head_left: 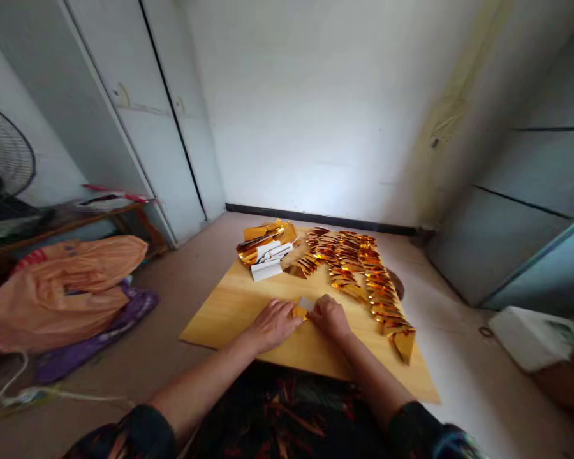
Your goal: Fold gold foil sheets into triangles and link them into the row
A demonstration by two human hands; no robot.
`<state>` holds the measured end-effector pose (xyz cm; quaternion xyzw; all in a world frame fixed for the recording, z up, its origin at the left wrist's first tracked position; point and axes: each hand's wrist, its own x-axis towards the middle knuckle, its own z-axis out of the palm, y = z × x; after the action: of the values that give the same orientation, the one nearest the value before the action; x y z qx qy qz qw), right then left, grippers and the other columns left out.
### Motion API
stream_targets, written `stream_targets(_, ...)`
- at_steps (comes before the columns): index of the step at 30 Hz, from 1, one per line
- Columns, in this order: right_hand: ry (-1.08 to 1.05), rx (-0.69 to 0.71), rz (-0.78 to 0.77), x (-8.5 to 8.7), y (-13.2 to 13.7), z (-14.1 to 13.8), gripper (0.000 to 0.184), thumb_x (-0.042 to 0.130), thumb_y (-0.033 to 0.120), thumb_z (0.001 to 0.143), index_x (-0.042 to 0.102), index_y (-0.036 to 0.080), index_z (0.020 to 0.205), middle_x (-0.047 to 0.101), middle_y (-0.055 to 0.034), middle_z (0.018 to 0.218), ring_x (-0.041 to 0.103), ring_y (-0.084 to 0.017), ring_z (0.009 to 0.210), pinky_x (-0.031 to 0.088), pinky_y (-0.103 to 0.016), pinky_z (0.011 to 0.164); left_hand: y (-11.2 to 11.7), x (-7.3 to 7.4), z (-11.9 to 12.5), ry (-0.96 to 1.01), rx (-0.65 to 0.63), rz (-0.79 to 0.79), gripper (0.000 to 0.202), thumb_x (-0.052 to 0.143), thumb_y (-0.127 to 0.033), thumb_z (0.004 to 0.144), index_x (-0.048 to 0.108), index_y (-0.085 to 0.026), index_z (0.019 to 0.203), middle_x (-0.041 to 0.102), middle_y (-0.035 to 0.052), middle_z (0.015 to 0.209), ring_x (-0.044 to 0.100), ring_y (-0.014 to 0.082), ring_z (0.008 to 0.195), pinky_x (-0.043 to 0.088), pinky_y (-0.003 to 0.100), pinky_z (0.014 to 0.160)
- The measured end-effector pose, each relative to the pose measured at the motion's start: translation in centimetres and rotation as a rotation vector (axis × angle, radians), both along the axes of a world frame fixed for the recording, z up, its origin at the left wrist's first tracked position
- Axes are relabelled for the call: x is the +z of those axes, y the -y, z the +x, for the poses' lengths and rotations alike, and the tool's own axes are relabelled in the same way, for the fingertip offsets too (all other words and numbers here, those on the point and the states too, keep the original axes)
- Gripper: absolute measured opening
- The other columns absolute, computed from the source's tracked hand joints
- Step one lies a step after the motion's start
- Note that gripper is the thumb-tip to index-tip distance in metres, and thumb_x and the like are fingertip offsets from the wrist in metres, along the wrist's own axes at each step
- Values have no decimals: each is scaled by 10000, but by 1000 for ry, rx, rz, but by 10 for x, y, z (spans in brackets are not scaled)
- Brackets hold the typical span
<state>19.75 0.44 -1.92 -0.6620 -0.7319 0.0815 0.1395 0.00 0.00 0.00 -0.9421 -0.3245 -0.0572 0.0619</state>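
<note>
Close to the front of a light wooden board (239, 319), both my hands grip one small sheet of gold foil paper (300, 311), part of it showing a pale side. My left hand (276, 324) has its fingers closed on the sheet's left edge. On the right edge, my right hand (330, 315) is closed with its fingers curled. Long overlapping rows of folded gold foil pieces (382, 287) lie to the right and beyond my hands. Behind them rests a pile of gold foil sheets (261, 239) with white paper (266, 269) on it.
A white wall (325, 127) stands behind the board, with grey cabinets (138, 127) on the left. An orange cloth (71, 287) and a purple cloth (95, 325) lie at left, below a fan (7, 146). A white box (536, 338) sits on the floor at right.
</note>
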Motion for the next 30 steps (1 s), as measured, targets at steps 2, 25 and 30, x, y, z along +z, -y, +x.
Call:
stream_targets(2,6,-8,-16,1,-1,0,169,573,333,829,618,174,794,603,-37,846,549,-141,764,284,-249,605,1,2,2,8,15,0,242,396,-278,927,589,-255,1070,592,67,1011,552,227,973,422,375,861)
stream_targets(25,-223,24,-18,-6,-7,10,50,614,198,731,630,170,769,582,-24,841,535,-126,738,359,-216,659,7,-5,6,85,102,-35,320,547,-326,861,589,-332,1179,567,92,1151,500,265,1109,383,439,960)
stream_targets(30,-209,8,-28,-5,-6,7,122,642,172,681,637,177,803,587,-18,861,534,-124,742,366,-213,667,7,-5,5,100,95,-17,310,543,-319,862,591,-340,1168,570,81,1130,507,252,1093,395,426,946)
